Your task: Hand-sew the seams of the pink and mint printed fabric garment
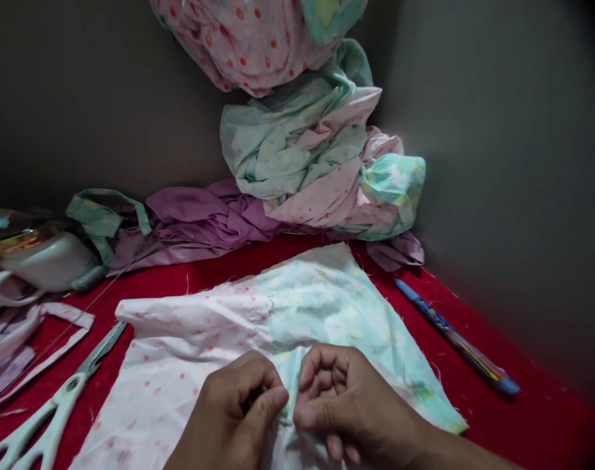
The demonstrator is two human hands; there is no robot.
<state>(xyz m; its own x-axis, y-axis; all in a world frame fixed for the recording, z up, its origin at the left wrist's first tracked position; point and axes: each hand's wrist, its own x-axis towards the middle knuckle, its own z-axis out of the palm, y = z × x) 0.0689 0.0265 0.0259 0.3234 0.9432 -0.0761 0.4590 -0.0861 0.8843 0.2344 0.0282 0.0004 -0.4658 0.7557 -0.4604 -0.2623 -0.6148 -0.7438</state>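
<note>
Fabric (258, 326) half pink, half mint, seemingly pinched between both hands

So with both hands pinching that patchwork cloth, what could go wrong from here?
1. The left hand and right hand pinch the pink-and-green fabric at its seam; its edges look frayed, so tugging might unravel them further.
2. The scissors lie close beside the left hand, blades toward the cloth; a sideways reach could catch them.
3. The pen lies near the red table edge, and dragging the fabric might roll it off.
</note>
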